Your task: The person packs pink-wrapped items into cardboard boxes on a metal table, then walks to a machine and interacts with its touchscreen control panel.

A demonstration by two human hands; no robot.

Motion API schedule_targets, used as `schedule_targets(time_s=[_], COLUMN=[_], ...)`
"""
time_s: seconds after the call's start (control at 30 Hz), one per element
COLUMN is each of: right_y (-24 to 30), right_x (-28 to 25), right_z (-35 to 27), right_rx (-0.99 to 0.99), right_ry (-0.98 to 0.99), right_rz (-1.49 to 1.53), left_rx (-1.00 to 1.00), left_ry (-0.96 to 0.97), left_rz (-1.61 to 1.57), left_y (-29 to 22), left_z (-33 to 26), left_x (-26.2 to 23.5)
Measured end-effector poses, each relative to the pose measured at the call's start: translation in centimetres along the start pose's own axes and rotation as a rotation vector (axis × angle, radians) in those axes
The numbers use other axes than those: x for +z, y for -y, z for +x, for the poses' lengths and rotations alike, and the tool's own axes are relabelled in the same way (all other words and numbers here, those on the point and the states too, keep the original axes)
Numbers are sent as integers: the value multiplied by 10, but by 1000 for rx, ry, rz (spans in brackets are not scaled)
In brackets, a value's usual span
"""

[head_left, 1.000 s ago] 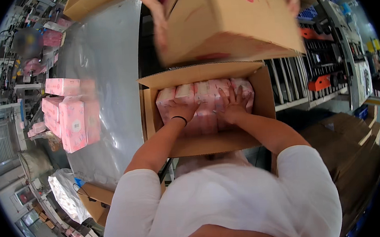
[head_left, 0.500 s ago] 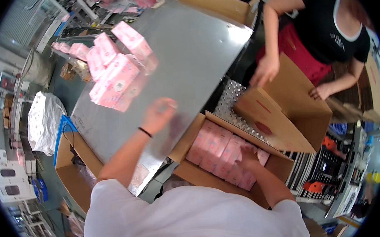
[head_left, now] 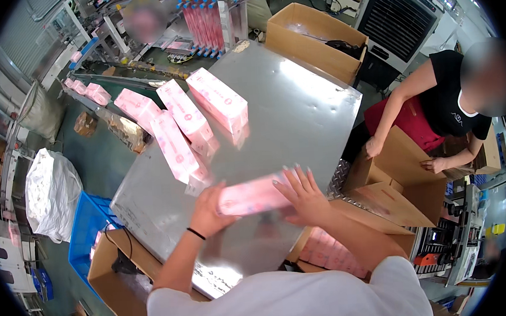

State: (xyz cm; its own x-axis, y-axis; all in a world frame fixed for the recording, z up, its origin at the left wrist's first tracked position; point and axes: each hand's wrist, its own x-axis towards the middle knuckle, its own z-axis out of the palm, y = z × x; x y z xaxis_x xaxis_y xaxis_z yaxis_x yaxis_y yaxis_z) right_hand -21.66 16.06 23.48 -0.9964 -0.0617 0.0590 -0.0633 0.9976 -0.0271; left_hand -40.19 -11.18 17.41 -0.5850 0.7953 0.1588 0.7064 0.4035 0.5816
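Above the metal table (head_left: 297, 119) a long pink soft pack (head_left: 250, 196) lies crosswise between my hands. Its left end is gripped by my left hand (head_left: 210, 211), which wears a dark band at the wrist. My right hand (head_left: 306, 199) presses on the pack's right end with its fingers spread over it. Beyond them several similar packs stand on the table, among them one pink pack (head_left: 218, 99) at the far side and another pink pack (head_left: 174, 146) nearer my left hand. Under my right forearm, an open carton (head_left: 381, 231) holds rows of pink packs (head_left: 330, 251), partly hidden.
On the right a co-worker (head_left: 453, 91) handles another open carton (head_left: 418, 173). A carton (head_left: 309, 42) stands behind the table's far edge. At my left are a blue crate (head_left: 80, 246), a carton (head_left: 111, 273) and a white sack (head_left: 50, 193).
My right hand has left the packs in the carton and come over the table. My left hand now grips a pack with it. The packs on the table appear shifted, and my view has tilted up.
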Motion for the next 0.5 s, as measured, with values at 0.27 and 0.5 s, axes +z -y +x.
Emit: schedule_targets(time_s=[0.27, 0.5], right_y=[-113, -200], right_x=[37, 94], right_z=[57, 274], right_rx=[516, 901], right_ry=[313, 233], right_rz=[76, 149], left_rx=[-228, -787], left_ry=[-605, -355], left_rz=[331, -109], left_y=[113, 223], left_z=[58, 209], left_x=[-60, -108])
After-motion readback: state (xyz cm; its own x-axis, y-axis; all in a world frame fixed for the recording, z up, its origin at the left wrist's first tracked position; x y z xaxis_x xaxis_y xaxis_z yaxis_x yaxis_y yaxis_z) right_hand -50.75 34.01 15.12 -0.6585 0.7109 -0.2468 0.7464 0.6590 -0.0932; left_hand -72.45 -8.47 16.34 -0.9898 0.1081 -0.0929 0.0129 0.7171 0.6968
